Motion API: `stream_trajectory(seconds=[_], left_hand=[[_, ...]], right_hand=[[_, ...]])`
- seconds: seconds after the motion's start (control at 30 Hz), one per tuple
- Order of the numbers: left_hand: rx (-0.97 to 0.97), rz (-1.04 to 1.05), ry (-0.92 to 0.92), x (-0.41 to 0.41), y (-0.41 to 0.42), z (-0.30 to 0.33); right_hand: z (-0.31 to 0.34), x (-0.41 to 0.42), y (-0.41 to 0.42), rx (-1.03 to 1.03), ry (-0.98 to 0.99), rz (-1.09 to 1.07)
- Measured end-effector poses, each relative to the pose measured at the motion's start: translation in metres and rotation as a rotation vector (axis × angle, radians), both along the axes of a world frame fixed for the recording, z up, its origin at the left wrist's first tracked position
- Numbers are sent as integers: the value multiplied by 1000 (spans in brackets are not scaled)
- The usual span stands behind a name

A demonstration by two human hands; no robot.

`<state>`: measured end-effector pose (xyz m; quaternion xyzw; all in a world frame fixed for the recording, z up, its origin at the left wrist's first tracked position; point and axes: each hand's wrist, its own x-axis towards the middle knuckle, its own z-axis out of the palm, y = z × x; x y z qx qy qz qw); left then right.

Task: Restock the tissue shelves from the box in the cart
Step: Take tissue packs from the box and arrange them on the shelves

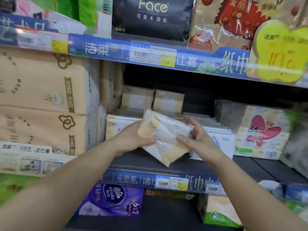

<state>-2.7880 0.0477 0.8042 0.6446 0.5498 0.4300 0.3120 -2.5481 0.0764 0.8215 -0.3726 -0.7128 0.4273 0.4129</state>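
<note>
Behind the tilted tissue pack, the front of the cream pack lying on the middle shelf is partly hidden, its lettering cut short. The pack's own print is smeared, and the right hand covers its right end. Left of the pack, the big beige bundles run off the frame's left side. Above it, the black Face bag is cropped at the top. Below it, the shelf-edge price tag is too small to read. Far right, everything blurs.
</note>
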Motion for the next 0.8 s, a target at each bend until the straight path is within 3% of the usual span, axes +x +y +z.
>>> stream_trajectory(seconds=[0.1, 0.2, 0.6, 0.8], left_hand=[[-86, 109, -175, 12, 0, -32], [-122, 125, -115, 17, -3, -35], [-153, 332, 153, 28, 5, -28], [-109, 427, -1, 42, 25, -32]], right_hand=[[-21, 2, 7, -47, -109, 39], [-36, 0, 12, -61, -176, -61], [-41, -15, 24, -101, 107, -256], [-51, -32, 33, -86, 85, -357]])
